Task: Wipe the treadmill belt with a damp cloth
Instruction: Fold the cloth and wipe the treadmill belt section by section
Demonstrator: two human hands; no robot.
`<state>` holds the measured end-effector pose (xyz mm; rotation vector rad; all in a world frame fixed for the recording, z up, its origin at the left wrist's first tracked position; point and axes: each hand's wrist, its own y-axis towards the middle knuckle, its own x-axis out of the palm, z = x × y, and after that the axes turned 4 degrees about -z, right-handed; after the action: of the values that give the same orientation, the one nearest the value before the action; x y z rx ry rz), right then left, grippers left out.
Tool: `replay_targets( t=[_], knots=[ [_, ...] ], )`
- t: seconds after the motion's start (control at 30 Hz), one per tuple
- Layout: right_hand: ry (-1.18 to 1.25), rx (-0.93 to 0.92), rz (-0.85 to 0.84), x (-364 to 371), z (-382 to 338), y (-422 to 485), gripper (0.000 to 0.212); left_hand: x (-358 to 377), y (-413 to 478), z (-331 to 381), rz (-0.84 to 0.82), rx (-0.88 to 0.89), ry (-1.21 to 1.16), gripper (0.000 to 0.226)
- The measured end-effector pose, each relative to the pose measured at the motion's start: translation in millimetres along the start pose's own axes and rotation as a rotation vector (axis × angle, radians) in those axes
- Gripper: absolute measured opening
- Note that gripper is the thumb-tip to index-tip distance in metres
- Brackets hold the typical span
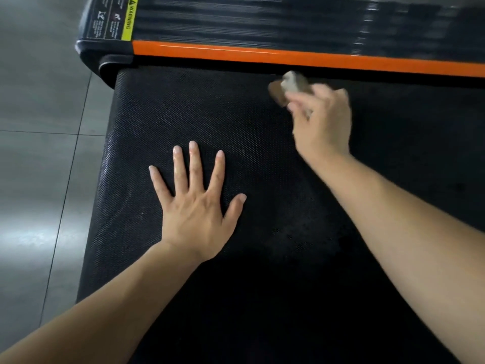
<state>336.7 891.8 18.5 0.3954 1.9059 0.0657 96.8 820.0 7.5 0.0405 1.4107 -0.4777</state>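
Note:
The black textured treadmill belt (236,122) fills most of the view. My left hand (195,203) lies flat on the belt at centre left, fingers spread and straight. My right hand (322,122) is further up and to the right, blurred, its fingers curled round a small bunched grey-brown cloth (291,84). The cloth sits at the belt's far end, just below the orange strip. A faint damp-looking patch shows on the belt between my forearms.
An orange strip (262,53) borders the belt's far end, with the black ribbed motor cover (249,19) behind it. A yellow warning label (128,19) is at the cover's left end. Grey floor tiles (39,153) lie left of the treadmill.

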Motion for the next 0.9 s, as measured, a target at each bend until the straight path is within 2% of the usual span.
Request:
replay_targets(
  t=[0.13, 0.2, 0.23, 0.3, 0.37, 0.43, 0.53, 0.6, 0.67, 0.73, 0.8, 0.83, 0.9],
  knots=[
    [0.169, -0.443, -0.223, -13, -18, -68, 0.022, -2, 0, 0, -0.009, -0.005, 0.005, 0.082],
    [0.123, -0.511, -0.224, -14, -6, -52, 0.021, -2, 0, 0, -0.011, -0.004, 0.005, 0.082],
    [0.085, -0.456, -0.167, -11, 1, -37, 0.021, -2, 0, 0, -0.014, -0.001, 0.004, 0.081],
    [0.003, -0.217, -0.041, -7, 10, -6, 0.024, -2, -1, -1, -0.019, 0.001, -0.003, 0.081],
    [-0.007, -0.028, 0.001, -3, 2, -2, 0.026, -3, -1, -1, -0.018, 0.009, -0.010, 0.082],
    [0.030, -0.099, -0.028, -2, -20, -33, 0.025, -4, 0, -3, -0.023, 0.010, -0.017, 0.088],
    [0.170, -0.429, -0.212, -15, -40, -101, 0.022, -5, -7, -10, -0.036, 0.050, -0.022, 0.097],
    [0.176, -0.519, -0.261, -23, -32, -108, 0.021, -3, -22, -13, -0.016, 0.086, -0.012, 0.094],
    [0.077, -0.460, -0.178, -20, -13, -83, 0.021, 3, -39, -11, -0.006, 0.097, -0.004, 0.090],
    [-0.020, -0.204, -0.038, -20, 9, -46, 0.023, 8, -51, -6, -0.014, 0.087, -0.006, 0.089],
    [-0.011, 0.045, 0.005, -22, 15, -32, 0.026, 10, -56, -1, -0.014, 0.076, -0.002, 0.089],
    [-0.002, 0.054, -0.005, -22, 9, -40, 0.026, 11, -57, 0, -0.019, 0.074, 0.003, 0.089],
    [0.050, -0.108, -0.076, -24, -10, -84, 0.025, 11, -59, 0, -0.029, 0.077, 0.014, 0.089]
  ],
)
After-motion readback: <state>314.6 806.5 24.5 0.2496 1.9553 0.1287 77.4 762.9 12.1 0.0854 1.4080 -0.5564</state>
